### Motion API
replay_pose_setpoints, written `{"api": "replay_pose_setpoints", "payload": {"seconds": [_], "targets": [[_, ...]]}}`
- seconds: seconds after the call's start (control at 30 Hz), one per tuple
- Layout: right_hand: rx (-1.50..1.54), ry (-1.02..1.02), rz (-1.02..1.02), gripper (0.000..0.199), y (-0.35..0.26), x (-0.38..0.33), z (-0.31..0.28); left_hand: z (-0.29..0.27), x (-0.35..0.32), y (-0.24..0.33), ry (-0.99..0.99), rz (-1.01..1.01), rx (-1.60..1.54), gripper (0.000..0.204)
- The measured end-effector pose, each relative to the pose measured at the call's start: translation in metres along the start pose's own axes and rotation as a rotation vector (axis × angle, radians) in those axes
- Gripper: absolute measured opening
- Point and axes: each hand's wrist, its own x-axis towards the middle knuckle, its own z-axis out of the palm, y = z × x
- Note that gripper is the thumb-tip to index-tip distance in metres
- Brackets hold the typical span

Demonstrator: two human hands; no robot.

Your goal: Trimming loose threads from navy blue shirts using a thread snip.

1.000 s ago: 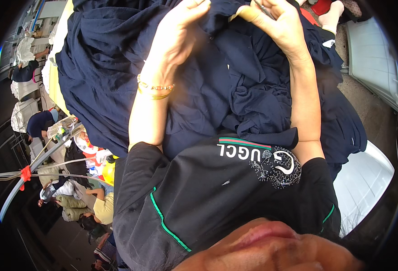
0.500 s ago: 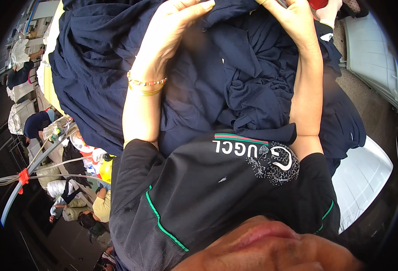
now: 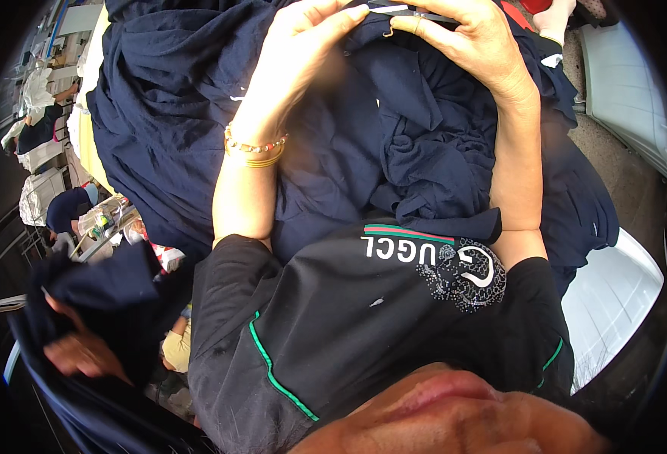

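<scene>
One slip of the slim tool (image 3: 414, 13) clamped in right hand (image 3: 475, 45) could nick navy cloth (image 3: 333, 151); can't tell grip of left hand (image 3: 301, 49).

Between the forearms (image 3: 244, 197): open air above the navy cloth (image 3: 310, 170), with bunched folds toward the right forearm.
Between the hands: narrow gap, a slim metallic tool (image 3: 388, 10) crossing it from the right hand (image 3: 469, 41) toward the left hand (image 3: 310, 34).
Cloth's near edge: closed by the wearer's black shirt (image 3: 348, 325).
Beyond the cloth's near left corner: obstructed by another person's hand (image 3: 83, 356) and dark fabric (image 3: 102, 291).
Cloth's right edge: open strip of floor (image 3: 625, 155), white panel (image 3: 628, 91) beyond.
</scene>
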Motion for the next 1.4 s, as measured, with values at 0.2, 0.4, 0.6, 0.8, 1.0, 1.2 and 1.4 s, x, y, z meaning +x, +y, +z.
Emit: {"api": "replay_pose_setpoints", "payload": {"seconds": [0.2,0.4,0.6,0.8,1.0,1.2,1.4], "targets": [[-0.009,0.036,-0.01,0.026,-0.001,0.0,0.001,-0.004,-0.002,0.0,-0.004,-0.042,-0.002,0.02],[0.519,0.202,0.296,0.029,0.006,-0.008,0.017,0.012,-0.004,0.006,0.062,-0.004,0.042,0.018],[0.524,-0.164,0.525,0.018,0.013,-0.007,0.002,0.031,-0.002,-0.007,0.152,0.166,0.241,0.016],[0.559,0.272,0.503,0.025,0.019,-0.004,-0.002,0.034,-0.007,0.009,0.345,0.421,0.865,0.015],[0.641,0.538,0.58,0.032,0.046,-0.012,0.025,-0.002,-0.019,-0.004,0.164,0.037,0.31,0.018],[0.371,0.316,0.526,0.033,0.049,-0.011,0.032,-0.037,-0.009,-0.002,0.094,-0.124,0.093,0.021],[0.223,0.102,0.422,0.03,0.008,-0.003,0.021,-0.042,0.003,-0.027,0.026,-0.138,0.04,0.019]]}}
